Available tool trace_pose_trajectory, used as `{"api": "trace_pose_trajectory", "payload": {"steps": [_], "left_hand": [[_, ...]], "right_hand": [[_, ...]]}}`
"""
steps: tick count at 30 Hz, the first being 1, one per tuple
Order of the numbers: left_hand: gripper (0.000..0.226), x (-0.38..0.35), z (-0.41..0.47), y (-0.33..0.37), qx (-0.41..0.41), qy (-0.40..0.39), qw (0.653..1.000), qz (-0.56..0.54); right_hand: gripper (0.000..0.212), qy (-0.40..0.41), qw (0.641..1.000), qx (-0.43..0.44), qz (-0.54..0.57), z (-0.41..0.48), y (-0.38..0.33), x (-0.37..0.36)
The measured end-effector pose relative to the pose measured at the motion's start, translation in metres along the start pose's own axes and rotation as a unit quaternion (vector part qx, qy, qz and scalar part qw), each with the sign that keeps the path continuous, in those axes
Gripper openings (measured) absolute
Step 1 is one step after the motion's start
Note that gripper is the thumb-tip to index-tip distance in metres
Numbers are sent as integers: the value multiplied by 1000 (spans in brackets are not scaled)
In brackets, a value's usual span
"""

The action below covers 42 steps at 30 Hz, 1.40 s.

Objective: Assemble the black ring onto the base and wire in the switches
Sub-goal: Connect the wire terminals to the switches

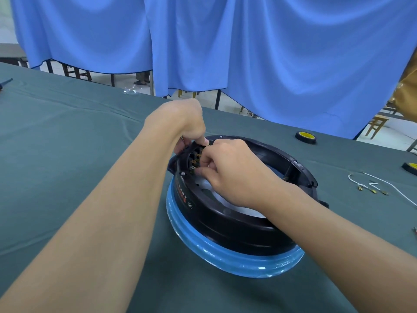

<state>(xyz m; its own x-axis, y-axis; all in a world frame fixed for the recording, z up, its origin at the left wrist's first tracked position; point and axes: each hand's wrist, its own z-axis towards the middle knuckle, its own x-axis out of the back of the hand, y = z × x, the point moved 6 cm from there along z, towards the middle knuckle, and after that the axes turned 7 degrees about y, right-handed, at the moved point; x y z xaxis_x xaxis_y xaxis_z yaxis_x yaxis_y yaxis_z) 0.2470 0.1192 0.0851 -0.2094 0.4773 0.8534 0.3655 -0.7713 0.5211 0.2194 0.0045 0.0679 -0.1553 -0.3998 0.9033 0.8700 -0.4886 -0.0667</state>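
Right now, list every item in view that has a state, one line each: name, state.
black ring: seated on the base, upright.
base: flat on the table, wrapped in blue film.
switch terminals: exposed inside the ring's far-left wall.
left hand: gripping the ring's rim at the switches.
right hand: fingertips pinched at the terminals.
white wires: loose on the table, unconnected.
two black-and-yellow wheels: lying flat, untouched.

I see a table covered in dark green cloth. At its centre sits the blue base, carrying the black ring. At three o'clock lie loose white wires with brass terminals. Two black-and-yellow wheels rest at two o'clock. At eleven o'clock lies clear plastic wrap; a dark tool lies at ten o'clock.
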Motion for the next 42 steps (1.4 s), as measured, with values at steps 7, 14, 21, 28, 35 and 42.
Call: {"api": "trace_pose_trajectory", "payload": {"steps": [7,14,21,28,35,42], "left_hand": [[21,0,-2,-2,9,-61,997,46],[20,1,0,-2,1,-51,998,41],[16,0,2,0,0,-42,997,60],[17,1,1,3,-4,-29,997,74],[13,1,-1,7,-14,-23,996,91],[21,3,-10,0,-1,-14,999,48]], "right_hand": [[17,25,1000,14,-2,-6,3,3],[14,18,1000,12,-17,-4,1,2],[13,7,1000,-18,-11,-2,0,2],[12,2,1000,-11,-21,0,-3,2],[11,-2,1000,-14,-27,2,-3,1],[13,1,1000,-19,-1,1,3,-3]]}}
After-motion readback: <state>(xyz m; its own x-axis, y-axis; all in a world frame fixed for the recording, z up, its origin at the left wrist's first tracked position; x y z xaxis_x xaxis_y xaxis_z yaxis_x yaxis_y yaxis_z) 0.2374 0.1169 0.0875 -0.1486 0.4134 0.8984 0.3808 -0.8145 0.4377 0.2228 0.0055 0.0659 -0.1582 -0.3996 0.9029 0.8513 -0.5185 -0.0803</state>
